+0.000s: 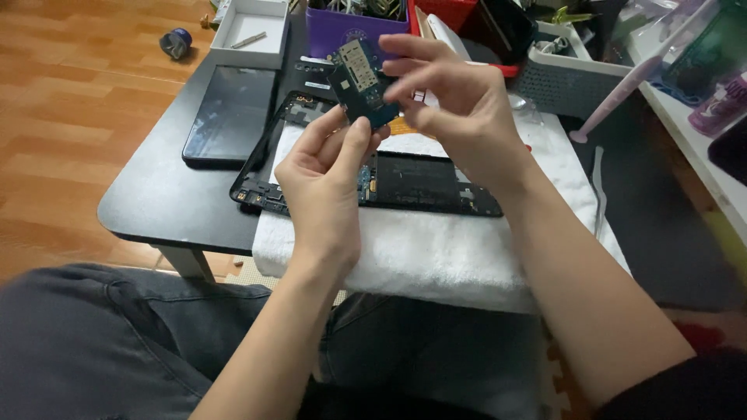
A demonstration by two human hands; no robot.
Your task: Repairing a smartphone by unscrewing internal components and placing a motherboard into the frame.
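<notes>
Both hands are up over the worktop (167, 206), sharing one small circuit board (360, 84). It's a dark blue-green board, roughly oblong, with a pale metal slot plate on its upper part and small components dotted across the face. It sits tilted, long axis running from lower right up toward upper left, plated end farthest from the person, face turned toward the camera.

The left hand (325, 183) pinches the board's lower edge, thumb and forefinger closed on it, other fingers curled. The right hand (459, 101) grips the right side, fingers arched over the top and thumb tucked behind; closed on the board too.

Count below: one opened tablet shell (412, 183), black, innards showing, lying on one white towel (436, 249). One separate dark screen panel (231, 113) lies flat to the left. One white open box (249, 27) behind it holds a slim metal tool. One purple tub (354, 27), one grey basket (564, 78) at the back. One small blue roll (176, 43) on the wooden floor.
</notes>
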